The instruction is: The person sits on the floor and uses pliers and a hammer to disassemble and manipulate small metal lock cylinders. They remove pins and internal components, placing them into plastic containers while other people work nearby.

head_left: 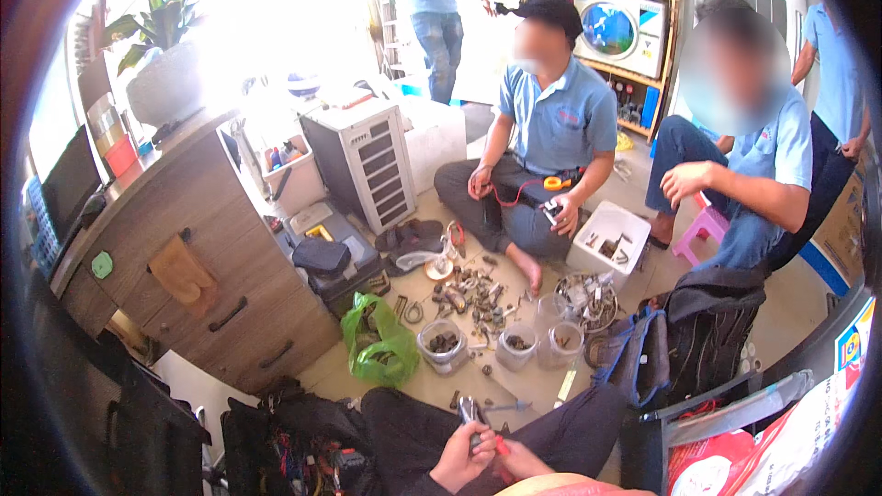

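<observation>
My left hand (457,460) is closed around a grey metal tool (469,409) that looks like pliers, its shiny end pointing up and away above my crossed legs. Close beside it, my right hand (525,462) is closed on a red handle (502,446). Whether the red handle belongs to the same tool is hidden by my fingers. On the floor beyond my legs stand clear plastic jars (444,346) with small metal parts in them. Behind the jars, a loose heap of small metal parts (475,298) spreads over the tiles.
A green plastic bag (378,340) and a grey toolbox (335,257) stand left, by the wooden drawers (239,285). A seated person (556,119) faces me beside a white bin (610,237). Another person (763,156) sits right, near a black backpack (712,321). An open tool bag (303,450) lies near left.
</observation>
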The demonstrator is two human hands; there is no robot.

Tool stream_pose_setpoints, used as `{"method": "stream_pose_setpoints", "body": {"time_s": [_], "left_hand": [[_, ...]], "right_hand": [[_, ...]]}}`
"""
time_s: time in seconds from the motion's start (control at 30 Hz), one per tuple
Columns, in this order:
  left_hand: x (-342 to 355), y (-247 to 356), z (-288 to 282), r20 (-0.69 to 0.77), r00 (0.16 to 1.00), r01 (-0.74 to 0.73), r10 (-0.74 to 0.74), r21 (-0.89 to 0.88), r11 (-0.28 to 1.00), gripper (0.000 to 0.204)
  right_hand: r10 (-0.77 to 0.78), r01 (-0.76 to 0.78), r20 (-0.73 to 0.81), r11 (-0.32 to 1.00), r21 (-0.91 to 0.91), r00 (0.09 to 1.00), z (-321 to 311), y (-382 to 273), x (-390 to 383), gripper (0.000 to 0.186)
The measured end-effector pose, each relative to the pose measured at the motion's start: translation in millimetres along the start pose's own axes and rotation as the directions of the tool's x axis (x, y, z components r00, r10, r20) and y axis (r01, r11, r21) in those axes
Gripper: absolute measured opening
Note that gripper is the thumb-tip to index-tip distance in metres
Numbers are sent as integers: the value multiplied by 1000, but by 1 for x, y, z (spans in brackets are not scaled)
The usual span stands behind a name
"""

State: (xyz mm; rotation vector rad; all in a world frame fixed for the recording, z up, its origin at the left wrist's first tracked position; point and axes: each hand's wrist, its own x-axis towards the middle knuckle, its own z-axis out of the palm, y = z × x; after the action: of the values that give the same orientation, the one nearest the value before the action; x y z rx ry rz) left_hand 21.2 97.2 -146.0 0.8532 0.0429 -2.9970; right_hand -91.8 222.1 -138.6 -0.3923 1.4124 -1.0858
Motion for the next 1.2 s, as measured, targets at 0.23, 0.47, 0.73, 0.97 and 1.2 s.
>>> {"method": "stream_pose_setpoints", "body": {"time_s": [0.23, 0.47, 0.73, 0.97, 1.2], "left_hand": [[-16, -13, 73, 59, 953, -304, 299, 184, 935, 14], [-38, -27, 119, 165, 924, -376, 345, 238, 895, 18], [-43, -26, 118, 144, 926, -377, 350, 267, 887, 18], [-42, -29, 119, 122, 923, -385, 366, 253, 887, 14], [-41, -27, 109, 145, 925, -374, 352, 162, 913, 14]], "right_hand": [[-256, 250, 29, 958, 138, 966, -10, -6, 14, 31], [-205, 177, 109, 958, 224, 973, -15, -60, -22, 42], [-168, 137, 130, 966, 221, 977, -13, -69, -25, 43], [-483, 462, -35, 856, -232, 875, -5, -53, 0, 45], [-536, 452, -165, 811, -371, 828, 6, -53, -2, 51]]}}
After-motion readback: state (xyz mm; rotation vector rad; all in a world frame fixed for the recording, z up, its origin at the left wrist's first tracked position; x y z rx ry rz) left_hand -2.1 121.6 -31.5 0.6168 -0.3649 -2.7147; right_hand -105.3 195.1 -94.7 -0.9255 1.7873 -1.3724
